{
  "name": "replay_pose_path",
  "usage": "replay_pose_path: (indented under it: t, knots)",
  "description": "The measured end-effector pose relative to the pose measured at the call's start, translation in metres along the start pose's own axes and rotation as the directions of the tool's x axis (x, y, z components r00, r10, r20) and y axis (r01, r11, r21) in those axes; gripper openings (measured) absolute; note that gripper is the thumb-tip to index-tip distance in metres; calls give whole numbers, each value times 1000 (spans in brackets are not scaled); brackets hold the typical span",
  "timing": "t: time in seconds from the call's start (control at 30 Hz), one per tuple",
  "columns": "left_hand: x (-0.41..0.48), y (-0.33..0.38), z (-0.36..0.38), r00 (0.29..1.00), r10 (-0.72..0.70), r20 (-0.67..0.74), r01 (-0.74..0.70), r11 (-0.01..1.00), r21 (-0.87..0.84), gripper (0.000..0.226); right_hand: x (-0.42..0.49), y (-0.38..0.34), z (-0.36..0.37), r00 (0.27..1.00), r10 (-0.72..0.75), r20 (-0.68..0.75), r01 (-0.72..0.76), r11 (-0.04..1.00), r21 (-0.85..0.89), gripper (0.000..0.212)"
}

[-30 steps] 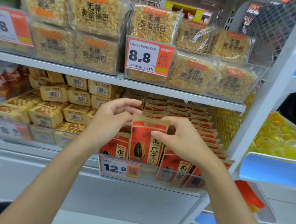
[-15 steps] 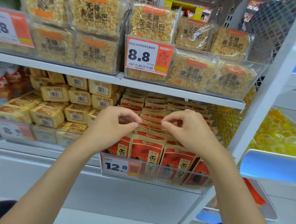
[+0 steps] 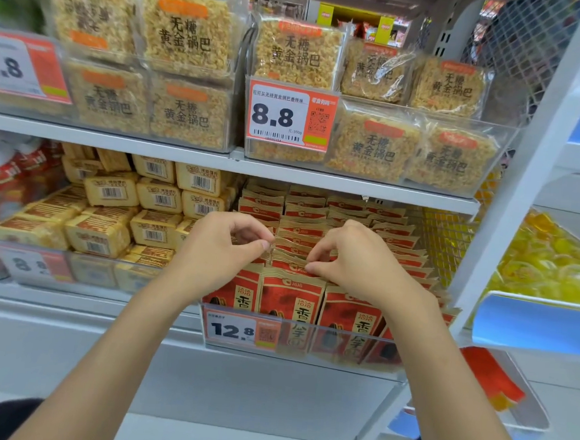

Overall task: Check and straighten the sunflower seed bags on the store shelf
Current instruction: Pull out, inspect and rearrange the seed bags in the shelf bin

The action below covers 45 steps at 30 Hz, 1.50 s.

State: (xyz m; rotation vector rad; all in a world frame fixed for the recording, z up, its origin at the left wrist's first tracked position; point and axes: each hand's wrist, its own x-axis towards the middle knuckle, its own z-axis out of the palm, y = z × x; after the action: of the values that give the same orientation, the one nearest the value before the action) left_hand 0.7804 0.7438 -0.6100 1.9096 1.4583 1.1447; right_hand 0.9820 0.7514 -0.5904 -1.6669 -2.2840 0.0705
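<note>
Red and tan sunflower seed bags point(image 3: 293, 306) stand upright in several rows inside a clear shelf bin point(image 3: 341, 352) with a 12.8 price tag point(image 3: 236, 329). Both hands reach over the front bags into the middle row. My left hand point(image 3: 224, 249) pinches thumb and forefinger at the left top edge of a bag behind the front one. My right hand point(image 3: 358, 259) pinches the same row's top edge on the right. The bag faces under my hands are hidden.
The shelf board point(image 3: 352, 186) above sits close over the rear bags and carries packs of rice crust point(image 3: 188, 41). Yellow boxed snacks point(image 3: 109, 234) fill the bin on the left. A yellow wire divider point(image 3: 448, 237) and a bin of yellow candies point(image 3: 553, 265) lie to the right.
One second ago both hands held one seed bag lifted above the front row. That bag now stands in the front row, and both hands have moved back to the bag tops behind it.
</note>
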Motion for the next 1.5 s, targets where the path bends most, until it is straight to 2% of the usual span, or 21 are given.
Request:
replay_pose_path:
  t: [0.17,0.33,0.4,0.43,0.47,0.5,0.57,0.6,0.63,0.67,0.73,0.77,0.83,0.87,0.9,0.97,1.1,1.2,1.23,1.37,1.5]
  knots:
    - [2,0,-2,996,-44,-79,39,997,-61,11,1,0,2,1000,-4,-28,4,1000,-20,15]
    - [2,1,-4,994,-62,-88,54,994,-90,10,-1,-3,4,1000,-11,29,11,1000,21,13]
    - [1,2,-5,995,-51,-88,41,993,-108,12,-2,-5,-2,999,-19,-43,22,996,85,13]
    - [1,3,-5,995,-41,-94,29,992,-123,14,-3,-7,-8,989,-31,-147,50,990,130,13]
    - [1,5,-6,994,-29,-107,13,990,-140,17,-3,-8,-14,954,-44,-296,102,978,184,12]
    - [1,6,-8,993,-21,-120,1,986,-169,20,-5,-12,-23,880,-55,-472,182,956,229,11]
    - [1,10,-10,989,-11,-148,-25,971,-236,25,-7,-17,-37,627,-54,-777,341,916,212,10]
    - [0,14,-11,987,-2,-163,-42,963,-265,27,-9,-19,-42,513,-35,-858,390,899,197,10]
    - [0,17,-12,985,-2,-175,-52,952,-301,27,-10,-21,-44,445,-9,-896,432,878,205,10]
    - [0,21,-14,984,-9,-178,-52,940,-336,28,-11,-24,-45,424,22,-905,465,852,239,8]
    - [-1,27,-16,988,-22,-153,-37,928,-371,28,-10,-29,-42,486,91,-869,482,801,354,8]
    - [0,26,-16,989,-2,-147,-45,949,-313,28,-9,-31,-40,548,122,-827,468,775,425,11]
    - [1,23,-17,986,73,-147,-85,993,-78,40,-5,-32,-34,675,174,-717,425,702,571,17]
    - [1,22,-18,987,99,-126,-104,994,-31,47,-4,-32,-32,717,199,-668,409,656,634,19]
    - [0,22,-17,991,103,-90,-110,990,-86,50,-3,-32,-31,743,229,-629,398,603,691,19]
    - [-2,26,-13,995,88,-49,-97,970,-222,46,-4,-33,-34,768,287,-572,394,493,776,15]
    - [-4,34,-8,989,93,-116,-126,941,-315,39,-7,-37,-39,746,349,-567,457,351,818,9]
    - [-4,36,-11,998,48,-50,-64,913,-403,36,-9,-37,-40,828,361,-430,374,215,902,5]
    - [-4,36,-13,999,35,-9,-36,915,-402,35,-9,-36,-38,859,348,-376,318,213,924,6]
    - [-5,34,-14,995,-29,91,69,877,-475,40,-12,-38,-25,929,234,-286,190,361,913,17]
    - [-6,35,-7,992,-83,-90,23,848,-529,37,-15,-47,-19,961,97,-258,205,371,906,16]
